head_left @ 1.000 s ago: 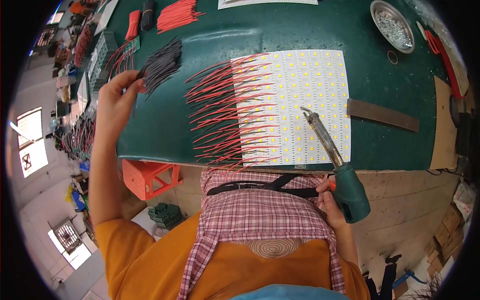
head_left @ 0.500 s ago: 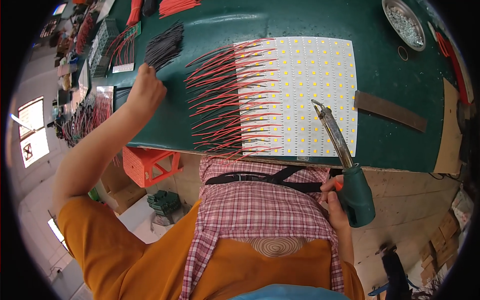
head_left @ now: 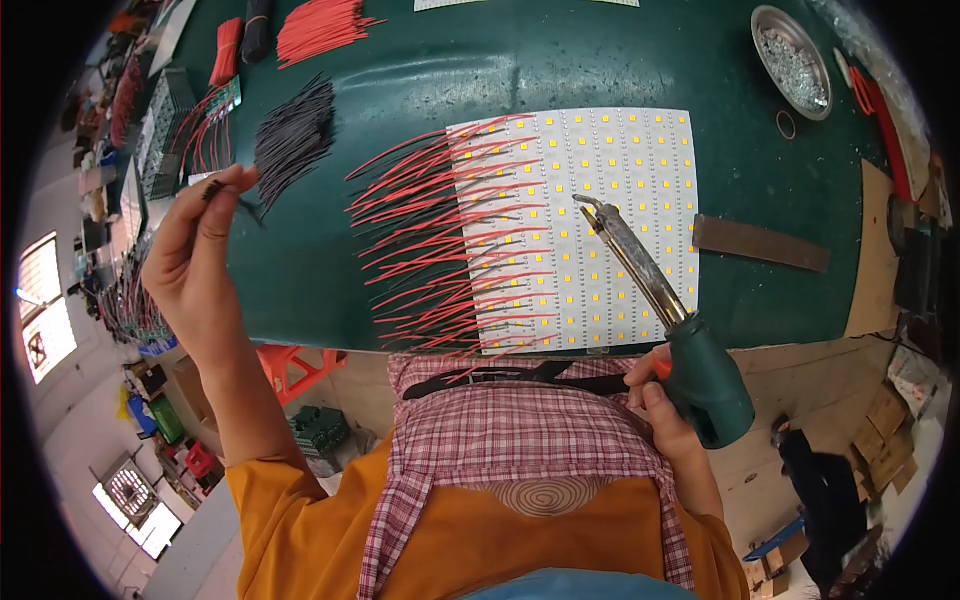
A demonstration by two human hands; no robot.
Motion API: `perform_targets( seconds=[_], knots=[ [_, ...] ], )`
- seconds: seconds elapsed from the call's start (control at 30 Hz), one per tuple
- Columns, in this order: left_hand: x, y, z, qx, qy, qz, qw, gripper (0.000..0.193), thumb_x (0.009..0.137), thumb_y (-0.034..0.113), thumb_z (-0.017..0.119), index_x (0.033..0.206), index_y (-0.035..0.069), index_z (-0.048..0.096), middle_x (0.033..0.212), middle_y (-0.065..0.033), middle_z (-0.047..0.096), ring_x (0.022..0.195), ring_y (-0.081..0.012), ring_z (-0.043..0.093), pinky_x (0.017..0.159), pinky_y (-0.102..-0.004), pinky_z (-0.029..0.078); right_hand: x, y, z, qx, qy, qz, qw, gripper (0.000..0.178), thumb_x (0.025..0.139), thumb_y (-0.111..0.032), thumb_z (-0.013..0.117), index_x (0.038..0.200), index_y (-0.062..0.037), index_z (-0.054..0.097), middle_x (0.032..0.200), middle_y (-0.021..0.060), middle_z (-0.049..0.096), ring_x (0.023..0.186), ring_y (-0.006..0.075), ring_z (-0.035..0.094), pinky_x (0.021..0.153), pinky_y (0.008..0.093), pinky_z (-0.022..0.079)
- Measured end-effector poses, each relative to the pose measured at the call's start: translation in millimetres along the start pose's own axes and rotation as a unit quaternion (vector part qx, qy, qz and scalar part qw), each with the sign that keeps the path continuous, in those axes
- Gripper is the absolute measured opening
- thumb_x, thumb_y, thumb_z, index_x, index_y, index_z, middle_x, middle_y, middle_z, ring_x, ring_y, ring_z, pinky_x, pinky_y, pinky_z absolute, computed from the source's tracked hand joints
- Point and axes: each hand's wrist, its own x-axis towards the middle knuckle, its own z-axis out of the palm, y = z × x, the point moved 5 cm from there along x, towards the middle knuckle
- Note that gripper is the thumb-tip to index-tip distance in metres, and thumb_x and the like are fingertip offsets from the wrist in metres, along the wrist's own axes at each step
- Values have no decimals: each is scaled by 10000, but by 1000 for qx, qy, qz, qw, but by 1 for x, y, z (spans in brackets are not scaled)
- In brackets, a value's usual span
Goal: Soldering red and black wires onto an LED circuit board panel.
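Note:
My left hand (head_left: pixel 192 250) is raised at the left, thumb and fingers pinched on a few black wires (head_left: pixel 250 208) whose dark ends stick out. Just beyond it lies a pile of black wires (head_left: pixel 295 140). My right hand (head_left: pixel 668 412) grips a soldering gun (head_left: pixel 712 385) with a green handle, near the table's front edge. Its bent metal tip hangs over a white LED panel (head_left: pixel 610 262) dotted with yellow squares. Red and black wires (head_left: pixel 410 262) stick out in rows past the panel's left side.
On the green table (head_left: pixel 560 75) are a pile of red wires (head_left: pixel 322 30), a metal bowl (head_left: pixel 757 32) of small shiny pieces, a rubber band (head_left: pixel 786 125) and a brown strip (head_left: pixel 762 243) touching the panel. Wired boards crowd the left; an orange stool (head_left: pixel 290 372) stands below.
My left hand has come away from the black wire pile, leftward and up, with a few wires pinched in it. The soldering gun stays over the panel. The whole view has shifted slightly.

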Motion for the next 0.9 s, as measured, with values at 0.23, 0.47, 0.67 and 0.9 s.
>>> perform_targets(
  seconds=[0.23, 0.47, 0.67, 0.9],
  knots=[
    [3, 34, 141, 269, -138, 372, 878, 204, 789, 111, 657, 979, 73, 720, 848, -19, 698, 804, -184, 664, 776, -352, 464, 54, -57, 25, 0, 49, -10, 999, 367, 956, -158, 645, 1259, -2, 509, 900, 116, 647, 687, 142, 580, 625, 277, 479],
    [-1, 10, 175, 224, -171, 325, 903, 186, 756, 68, 726, 942, 70, 717, 858, -2, 683, 787, -185, 648, 769, -347, 464, 60, -29, 17, -177, 46, 26, 983, 287, 877, -43, 676, 1163, -30, 677, 933, 61, 733, 909, 224, 695, 827, 351, 551],
    [-4, 8, 178, 203, -176, 335, 903, 250, 716, 59, 713, 965, 42, 724, 846, -29, 670, 768, -201, 648, 710, -339, 483, 49, -18, 16, -245, 19, 125, 961, 300, 815, -116, 732, 1114, -108, 718, 951, 36, 737, 855, 223, 705, 787, 341, 561],
    [-6, 14, 176, 200, -187, 336, 901, 288, 682, 52, 704, 967, 23, 734, 846, -40, 672, 775, -199, 661, 648, -324, 501, 42, -19, 16, -342, 19, 112, 933, 345, 749, -141, 763, 1089, -193, 732, 979, 48, 684, 807, 252, 694, 701, 370, 561]
  ],
)
